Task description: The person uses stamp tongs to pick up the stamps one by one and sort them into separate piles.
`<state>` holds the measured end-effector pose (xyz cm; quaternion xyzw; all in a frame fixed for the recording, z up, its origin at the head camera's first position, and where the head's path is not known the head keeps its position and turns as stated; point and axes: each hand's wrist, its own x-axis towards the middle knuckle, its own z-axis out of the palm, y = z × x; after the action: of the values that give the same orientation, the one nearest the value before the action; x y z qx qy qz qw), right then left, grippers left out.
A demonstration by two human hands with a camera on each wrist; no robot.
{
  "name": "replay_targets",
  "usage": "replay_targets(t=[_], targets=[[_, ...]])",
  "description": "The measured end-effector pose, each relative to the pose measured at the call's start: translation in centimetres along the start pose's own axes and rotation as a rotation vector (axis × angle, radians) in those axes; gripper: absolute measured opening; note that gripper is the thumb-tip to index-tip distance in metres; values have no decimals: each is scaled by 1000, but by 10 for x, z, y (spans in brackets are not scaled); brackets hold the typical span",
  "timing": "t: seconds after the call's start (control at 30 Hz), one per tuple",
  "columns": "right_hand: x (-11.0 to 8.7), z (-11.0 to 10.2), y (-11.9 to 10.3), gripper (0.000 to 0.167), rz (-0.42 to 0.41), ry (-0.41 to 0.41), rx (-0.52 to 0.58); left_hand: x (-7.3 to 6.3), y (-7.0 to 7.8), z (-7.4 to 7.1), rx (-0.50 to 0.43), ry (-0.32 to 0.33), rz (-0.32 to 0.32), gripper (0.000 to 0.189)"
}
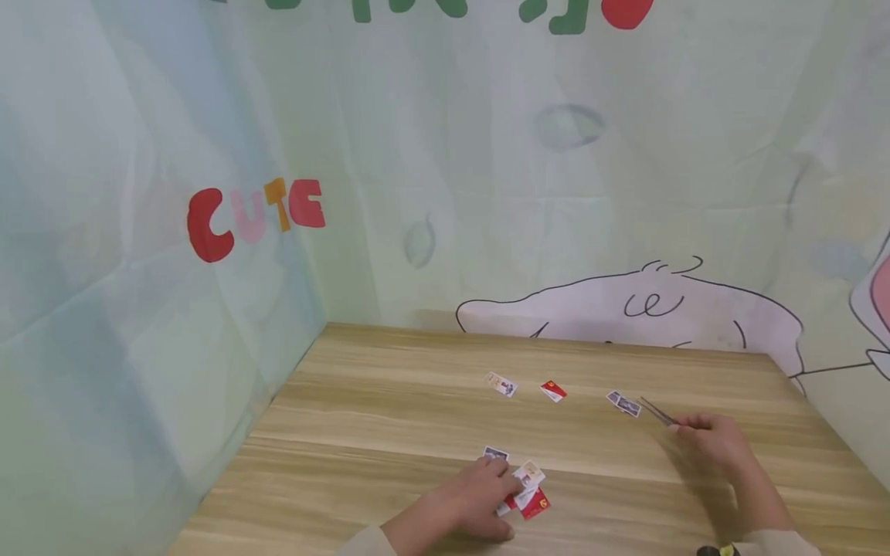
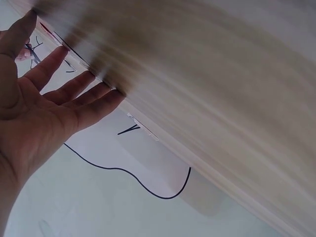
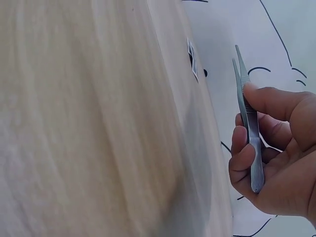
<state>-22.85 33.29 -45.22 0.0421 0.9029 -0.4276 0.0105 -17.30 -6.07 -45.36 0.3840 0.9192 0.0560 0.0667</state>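
Note:
My right hand [image 1: 716, 444] grips metal tweezers [image 1: 658, 411], fingers curled round them; their two tips stand apart in the right wrist view. Just left of the tips lie dark stamp-like paper pieces [image 1: 623, 404] with white borders. My left hand [image 1: 476, 498] reaches over a small group of similar pieces, fingers extended, fingertips down at the tabletop in the left wrist view. Around those fingers show a dark piece [image 1: 496, 452], a pale printed one [image 1: 530, 474] and a red one [image 1: 535, 504] with a yellow emblem. The hand partly covers this group.
Farther back on the wooden table [image 1: 375, 394] lie a pale printed piece [image 1: 501, 384] and a red-and-white one [image 1: 554, 391]. A cloth backdrop [image 1: 431, 154] with cartoon drawings rises along the table's back and left edges. A black-and-yellow object [image 1: 719, 550] shows by the right sleeve.

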Motion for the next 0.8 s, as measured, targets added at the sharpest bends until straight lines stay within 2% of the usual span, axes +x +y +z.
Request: replay_targets(t=[0.3,0.8], targets=[[-4,3,-3,38,-11,-3,-14,0,-1,-1,-16,-22,-8,55],[-8,10,-10,33,-55,-28,-2,1,-1,0,-23,-15,-15,55]])
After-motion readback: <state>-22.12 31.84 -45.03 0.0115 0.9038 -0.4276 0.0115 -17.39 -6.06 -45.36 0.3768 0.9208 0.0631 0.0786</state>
